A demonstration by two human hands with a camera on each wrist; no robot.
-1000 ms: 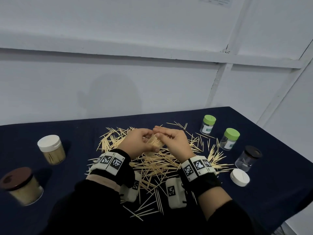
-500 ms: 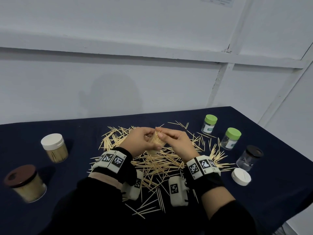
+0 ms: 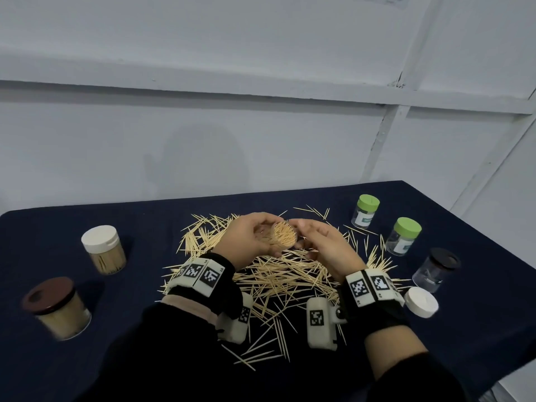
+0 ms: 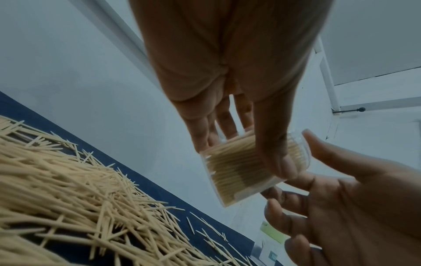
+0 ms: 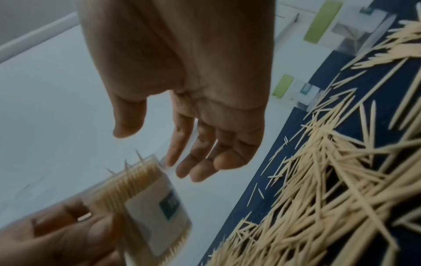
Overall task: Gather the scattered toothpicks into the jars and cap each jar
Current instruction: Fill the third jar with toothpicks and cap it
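My left hand [image 3: 261,237] grips a clear, uncapped jar [image 3: 282,238] packed with toothpicks, tilted so its mouth faces me. The left wrist view shows my thumb and fingers [image 4: 280,162] wrapped round the jar [image 4: 237,172]. My right hand [image 3: 314,239] hovers just right of the jar's mouth with relaxed fingers, holding nothing. In the right wrist view its fingertips [image 5: 182,167] are close to the jar's rim [image 5: 145,180]. A wide heap of scattered toothpicks [image 3: 278,275] lies on the dark blue tablecloth under both hands. A loose white cap [image 3: 420,301] rests at the right.
On the right stand two green-lidded jars [image 3: 366,211] [image 3: 403,237] and a black-lidded jar [image 3: 436,269]. A white-lidded jar [image 3: 103,249] and a brown-lidded jar [image 3: 58,307], both full of toothpicks, stand at the left. A white wall runs behind the table.
My right hand has let go of the jar's top and spread open beside it. The left hand has tipped the jar so its mouth turns toward me.
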